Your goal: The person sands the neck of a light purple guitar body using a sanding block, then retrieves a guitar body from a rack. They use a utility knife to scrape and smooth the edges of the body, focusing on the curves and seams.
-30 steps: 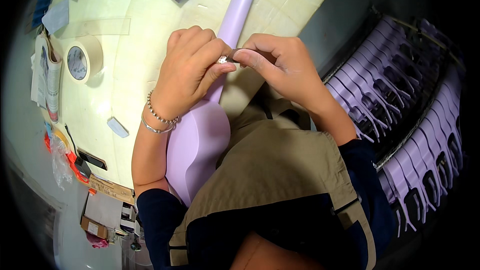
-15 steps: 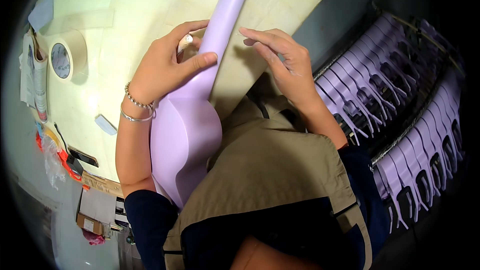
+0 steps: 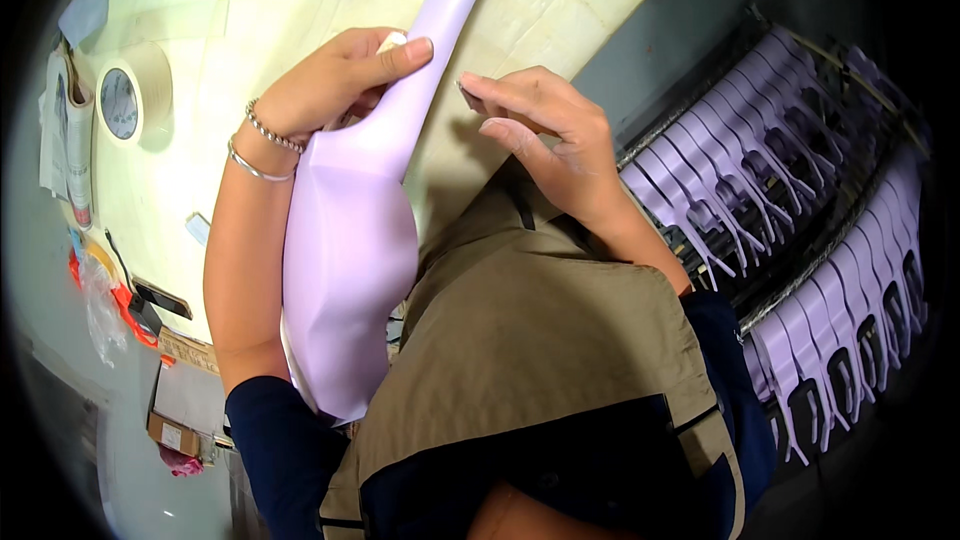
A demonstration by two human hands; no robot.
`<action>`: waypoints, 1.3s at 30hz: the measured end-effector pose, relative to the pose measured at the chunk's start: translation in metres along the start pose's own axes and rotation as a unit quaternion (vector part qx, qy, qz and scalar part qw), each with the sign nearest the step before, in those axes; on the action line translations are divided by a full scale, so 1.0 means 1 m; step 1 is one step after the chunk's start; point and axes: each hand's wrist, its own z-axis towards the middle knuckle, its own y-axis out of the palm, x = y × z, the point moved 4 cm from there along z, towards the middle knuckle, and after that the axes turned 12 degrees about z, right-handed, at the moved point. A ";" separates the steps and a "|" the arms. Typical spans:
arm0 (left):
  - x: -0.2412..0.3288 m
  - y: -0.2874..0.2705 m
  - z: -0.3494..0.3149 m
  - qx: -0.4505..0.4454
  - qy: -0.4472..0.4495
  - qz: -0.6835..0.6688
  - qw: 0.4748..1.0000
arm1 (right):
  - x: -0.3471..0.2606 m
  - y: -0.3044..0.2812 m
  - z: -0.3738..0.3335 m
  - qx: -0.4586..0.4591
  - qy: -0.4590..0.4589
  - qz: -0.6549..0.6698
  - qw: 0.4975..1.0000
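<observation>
A smooth lilac guitar-shaped piece point(image 3: 345, 270) leans against my apron, its long neck reaching up over the table. My left hand point(image 3: 350, 75) is closed round the lower neck, thumb lying on top. A small white thing point(image 3: 393, 41) shows beside that thumb; its kind is unclear. To the right of the neck, and apart from it, hovers my right hand point(image 3: 550, 130). Its fingers are curled together and the thumb sits a little below, with pale dust on it. A thin dark edge shows under the right fingertips, too small to name.
On the pale table point(image 3: 240, 20) at left lie a roll of masking tape point(image 3: 150, 95), a rolled newspaper point(image 3: 77, 150) and a phone point(image 3: 163, 300). Racks of several similar lilac pieces point(image 3: 720, 170) stand close on my right. A cardboard box point(image 3: 173, 434) sits at the lower left.
My left hand has slid up the neck, its thumb now higher. The lilac piece has tilted and shifted slightly left. My right hand has moved a little left and down, its thumb farther from the fingers.
</observation>
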 end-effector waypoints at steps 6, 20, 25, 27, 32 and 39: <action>-0.005 -0.015 0.009 -0.021 0.006 0.017 1.000 | 0.006 0.001 -0.001 0.013 0.011 0.062 0.998; -0.002 -0.014 0.009 0.001 0.022 -0.003 1.000 | 0.010 0.012 -0.002 0.017 0.002 0.038 0.999; 0.001 -0.013 0.008 0.004 0.043 -0.007 0.999 | 0.004 0.024 -0.010 -0.008 0.003 0.020 1.000; 0.004 -0.013 0.007 -0.009 0.027 -0.007 1.000 | 0.004 0.030 -0.014 -0.018 0.006 0.023 1.000; -0.003 -0.019 0.011 -0.038 0.027 -0.004 0.999 | -0.006 0.040 -0.019 -0.004 -0.089 -0.119 0.989; -0.009 -0.021 0.014 -0.058 0.045 -0.026 0.997 | -0.011 0.044 -0.018 0.008 -0.155 -0.228 0.961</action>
